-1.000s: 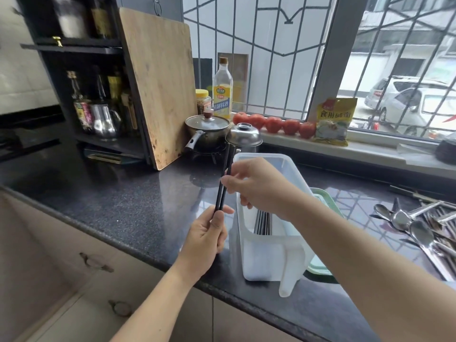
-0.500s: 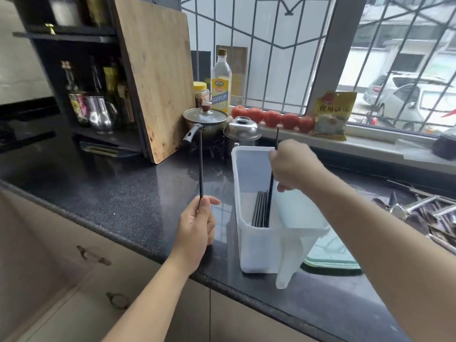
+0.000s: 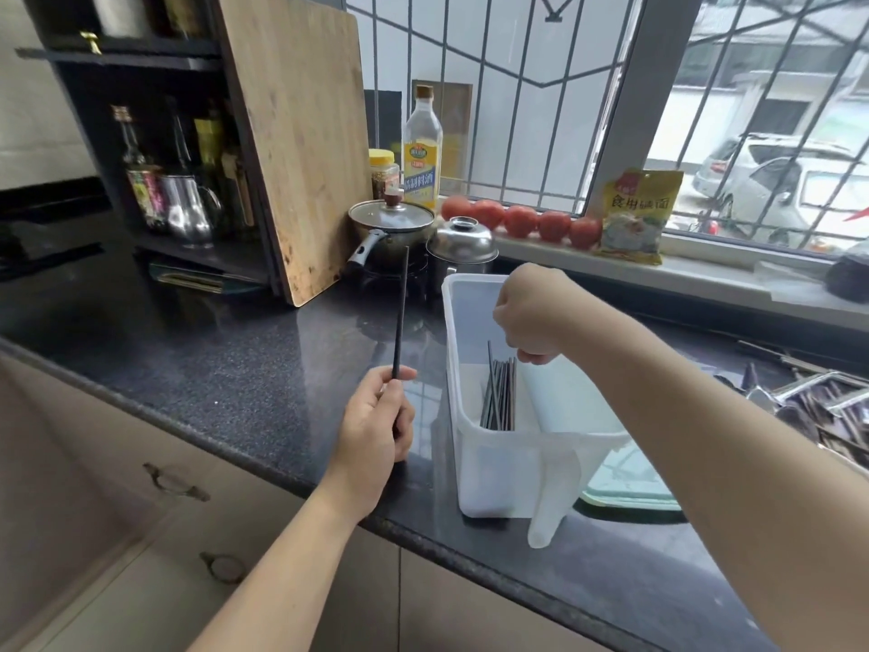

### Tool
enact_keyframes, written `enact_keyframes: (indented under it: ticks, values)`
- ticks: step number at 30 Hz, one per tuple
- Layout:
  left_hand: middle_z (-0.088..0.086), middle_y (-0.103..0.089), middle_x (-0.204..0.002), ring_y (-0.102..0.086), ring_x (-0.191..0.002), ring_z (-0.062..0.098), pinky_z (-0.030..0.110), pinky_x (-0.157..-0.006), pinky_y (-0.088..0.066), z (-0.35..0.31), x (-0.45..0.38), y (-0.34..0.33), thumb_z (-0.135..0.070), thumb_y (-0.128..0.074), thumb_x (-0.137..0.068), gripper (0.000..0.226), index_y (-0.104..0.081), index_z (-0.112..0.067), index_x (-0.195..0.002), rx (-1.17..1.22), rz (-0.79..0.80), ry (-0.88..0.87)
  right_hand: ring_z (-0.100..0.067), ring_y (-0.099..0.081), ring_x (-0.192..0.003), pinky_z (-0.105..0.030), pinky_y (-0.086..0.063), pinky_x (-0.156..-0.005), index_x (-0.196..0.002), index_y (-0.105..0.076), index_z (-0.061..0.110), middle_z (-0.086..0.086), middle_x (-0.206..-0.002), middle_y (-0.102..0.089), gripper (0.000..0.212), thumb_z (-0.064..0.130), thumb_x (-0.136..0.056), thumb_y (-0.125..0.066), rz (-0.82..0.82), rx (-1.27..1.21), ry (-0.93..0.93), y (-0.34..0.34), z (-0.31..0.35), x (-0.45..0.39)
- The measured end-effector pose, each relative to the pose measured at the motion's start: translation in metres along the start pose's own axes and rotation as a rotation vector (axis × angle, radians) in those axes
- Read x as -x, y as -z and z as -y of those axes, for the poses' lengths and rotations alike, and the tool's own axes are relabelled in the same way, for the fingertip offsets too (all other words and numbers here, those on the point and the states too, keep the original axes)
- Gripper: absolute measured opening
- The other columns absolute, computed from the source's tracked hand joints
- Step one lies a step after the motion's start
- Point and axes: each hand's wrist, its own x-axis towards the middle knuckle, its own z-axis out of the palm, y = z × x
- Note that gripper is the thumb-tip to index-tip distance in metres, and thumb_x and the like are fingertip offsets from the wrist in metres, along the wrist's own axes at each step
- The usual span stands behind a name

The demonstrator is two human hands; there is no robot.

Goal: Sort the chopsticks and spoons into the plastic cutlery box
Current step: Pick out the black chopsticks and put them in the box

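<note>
Your left hand (image 3: 376, 437) is closed on one chopstick (image 3: 400, 312), held nearly straight up, just left of the box (image 3: 463, 416). Your right hand (image 3: 533, 312) is curled over the box; I can't tell if it holds anything

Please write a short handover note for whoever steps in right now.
Left hand: holds one black chopstick upright, left of the plastic cutlery box.
Right hand: curled over the box; whether it grips anything cannot be told.
Done: a bundle of chopsticks stands in the box.
Left: the held chopstick, then the spoons lying on the counter at right.
</note>
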Motion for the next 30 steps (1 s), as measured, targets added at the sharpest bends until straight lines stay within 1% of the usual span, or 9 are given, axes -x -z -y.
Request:
enact_keyframes:
  ticks: [3, 7, 10, 16, 21, 23, 25, 28, 30]
  values:
    - [0.007, -0.037, -0.068, -0.027, -0.053, 0.018, 0.038, -0.051, -0.017, 0.0, 0.001, -0.002, -0.015, -0.038, -0.112, 0.019, -0.057, -0.011, -0.115, -0.014, 0.001, -0.012, -0.033, -0.072, -0.085, -0.044, -0.062, -0.077, -0.096, -0.068, 0.005, -0.015, -0.094, -0.072, 0.012, 0.007, -0.092, -0.056, 0.006, 0.127, 0.101, -0.007, 0.007, 0.003]
    - [0.008, -0.037, -0.067, -0.027, -0.053, 0.017, 0.035, -0.05, -0.018, -0.001, 0.002, -0.002, -0.014, -0.04, -0.111, 0.018, -0.058, -0.011, -0.115, -0.02, 0.012, -0.022, -0.029, -0.076, -0.076, -0.038, -0.064, -0.065, -0.123, -0.06, 0.004, -0.019, -0.109, -0.071, 0.03, 0.013, -0.099, -0.044, 0.413, 0.182, -0.019, -0.036, -0.003, 0.003]
    - [0.008, -0.038, -0.066, -0.027, -0.052, 0.018, 0.039, -0.052, -0.016, -0.001, 0.001, -0.002, -0.014, -0.04, -0.111, 0.02, -0.06, -0.012, -0.115, -0.009, 0.004, -0.015, -0.034, -0.076, -0.087, -0.041, -0.063, -0.074, -0.12, -0.065, 0.0, -0.021, -0.109, -0.073, 0.033, 0.017, -0.1, -0.045, 0.585, 0.333, -0.045, -0.052, -0.012, 0.0]
    - [0.008, -0.038, -0.066, -0.027, -0.052, 0.018, 0.039, -0.052, -0.015, 0.001, 0.001, -0.002, -0.014, -0.041, -0.111, 0.02, -0.06, -0.014, -0.114, 0.004, 0.001, -0.017, -0.015, -0.066, -0.047, -0.02, -0.055, -0.048, -0.077, -0.068, 0.004, -0.016, -0.082, -0.076, 0.015, 0.003, -0.091, -0.064, 0.482, 0.114, -0.03, -0.051, -0.014, -0.011]
    - [0.008, -0.038, -0.066, -0.026, -0.052, 0.019, 0.041, -0.053, -0.015, 0.0, 0.001, -0.002, -0.013, -0.042, -0.11, 0.019, -0.06, -0.012, -0.115, -0.003, 0.011, -0.014, -0.021, -0.07, -0.063, -0.027, -0.062, -0.061, -0.108, -0.072, 0.001, -0.014, -0.097, -0.077, 0.018, 0.01, -0.095, -0.063, 0.602, 0.106, -0.097, -0.052, -0.016, -0.006]
    - [0.008, -0.04, -0.066, -0.028, -0.053, 0.02, 0.041, -0.053, -0.016, -0.001, 0.002, -0.002, -0.015, -0.043, -0.11, 0.021, -0.062, -0.015, -0.116, -0.006, 0.012, -0.021, -0.02, -0.069, -0.06, -0.027, -0.06, -0.056, -0.112, -0.07, 0.002, -0.013, -0.089, -0.077, 0.022, 0.016, -0.096, -0.063, 0.543, 0.052, -0.1, -0.046, -0.015, -0.003]
    - [0.006, -0.043, -0.065, -0.033, -0.052, 0.017, 0.037, -0.049, -0.019, -0.002, 0.002, -0.003, -0.018, -0.043, -0.11, 0.024, -0.065, -0.022, -0.119, -0.014, 0.008, -0.047, -0.018, -0.065, -0.053, -0.023, -0.054, -0.046, -0.107, -0.071, 0.002, -0.01, -0.08, -0.073, 0.019, 0.013, -0.095, -0.062, 0.284, -0.08, -0.036, -0.033, -0.013, -0.003]
    - [0.004, -0.045, -0.064, -0.036, -0.052, 0.013, 0.029, -0.046, -0.03, -0.006, 0.005, -0.004, -0.032, -0.046, -0.107, 0.029, -0.065, -0.031, -0.129, -0.014, 0.012, -0.077, -0.031, -0.068, -0.064, -0.043, -0.062, -0.063, -0.088, -0.073, 0.004, -0.014, -0.077, -0.071, 0.024, 0.018, -0.096, -0.055, -0.238, -0.341, 0.113, -0.01, -0.004, 0.001]
    - [0.002, -0.045, -0.064, -0.037, -0.054, 0.011, 0.025, -0.046, -0.033, -0.007, 0.007, -0.004, -0.037, -0.049, -0.102, 0.035, -0.064, -0.033, -0.134, -0.015, 0.035, -0.101, -0.028, -0.069, -0.064, -0.046, -0.061, -0.067, -0.088, -0.074, 0.008, -0.009, -0.073, -0.07, 0.026, 0.024, -0.099, -0.055, -0.312, -0.472, 0.231, 0.002, 0.009, 0.012]
